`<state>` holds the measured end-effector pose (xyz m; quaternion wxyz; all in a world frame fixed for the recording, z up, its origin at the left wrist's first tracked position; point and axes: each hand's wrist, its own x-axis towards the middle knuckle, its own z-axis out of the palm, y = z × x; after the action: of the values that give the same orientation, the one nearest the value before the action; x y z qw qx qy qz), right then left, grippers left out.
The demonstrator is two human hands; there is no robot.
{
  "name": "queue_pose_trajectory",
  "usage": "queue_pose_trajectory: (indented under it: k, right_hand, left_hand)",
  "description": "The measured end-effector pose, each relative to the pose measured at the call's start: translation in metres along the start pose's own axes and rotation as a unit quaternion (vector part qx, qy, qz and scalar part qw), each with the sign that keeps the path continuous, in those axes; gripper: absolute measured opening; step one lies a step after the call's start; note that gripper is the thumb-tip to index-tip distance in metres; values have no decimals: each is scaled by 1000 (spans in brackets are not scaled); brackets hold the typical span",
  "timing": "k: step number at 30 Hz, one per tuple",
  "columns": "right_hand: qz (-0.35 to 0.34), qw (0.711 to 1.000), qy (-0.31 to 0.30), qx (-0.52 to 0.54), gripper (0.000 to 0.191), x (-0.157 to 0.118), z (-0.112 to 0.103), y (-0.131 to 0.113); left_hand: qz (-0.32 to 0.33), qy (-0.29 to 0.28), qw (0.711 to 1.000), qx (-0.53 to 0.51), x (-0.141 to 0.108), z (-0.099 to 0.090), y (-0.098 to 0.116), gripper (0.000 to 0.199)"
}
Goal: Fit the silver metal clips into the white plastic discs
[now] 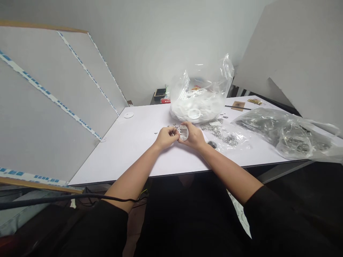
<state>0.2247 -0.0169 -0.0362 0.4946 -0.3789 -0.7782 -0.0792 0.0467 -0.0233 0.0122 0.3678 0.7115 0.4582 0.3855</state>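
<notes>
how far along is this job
Done, it seems: one white plastic disc lies apart on the table. In hand: the left hand holds small metal bits against a slotted white piece in the right hand. Left: a bag full of white pieces, plus bagged metal parts.

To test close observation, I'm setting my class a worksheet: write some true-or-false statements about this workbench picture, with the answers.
1. The right hand holds a white slotted plastic part. True.
2. The left hand holds a screwdriver. False: its fingers pinch a small metal part.
3. The clear plastic bag behind the hands contains white plastic rings. True.
4. A white disc lies on the floor. False: it lies on the white table.
</notes>
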Motion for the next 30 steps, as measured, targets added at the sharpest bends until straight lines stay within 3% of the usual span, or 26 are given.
queue_pose_trajectory:
  k: [7, 12, 17, 30]
  right_hand:
    - [4, 1000, 0, 13, 55, 1, 1, 0]
    - [49, 995, -23, 88, 63, 1, -2, 3]
    - [94, 975, -37, 200, 72, 6, -11, 0]
    - [120, 931, -76, 336, 75, 10, -18, -11]
  left_hand:
    - [3, -1, 1000, 15, 0, 0, 0, 24]
    - [-6, -69, 995, -68, 1, -5, 0, 34]
    - [-56, -132, 979, -144, 1, -14, 3, 52]
    - [-71, -189, 956, -214, 1, -20, -3, 53]
